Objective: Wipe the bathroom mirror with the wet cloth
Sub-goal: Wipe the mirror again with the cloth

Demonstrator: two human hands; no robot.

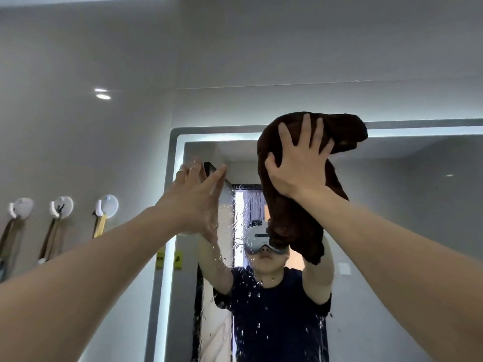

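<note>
The bathroom mirror has a lit white border and fills the right half of the view; water drops run down its lower middle. A dark brown wet cloth hangs against the glass near the mirror's top edge. My right hand presses flat on the cloth with fingers spread and straight. My left hand is raised near the mirror's upper left corner, fingers straight, with its fingertips at the glass. The mirror reflects a person in a dark shirt wearing a headset.
Three white wall hooks with hanging straps line the grey wall at the left. A yellow tag sits by the mirror's left border. A ceiling light glints on the wall.
</note>
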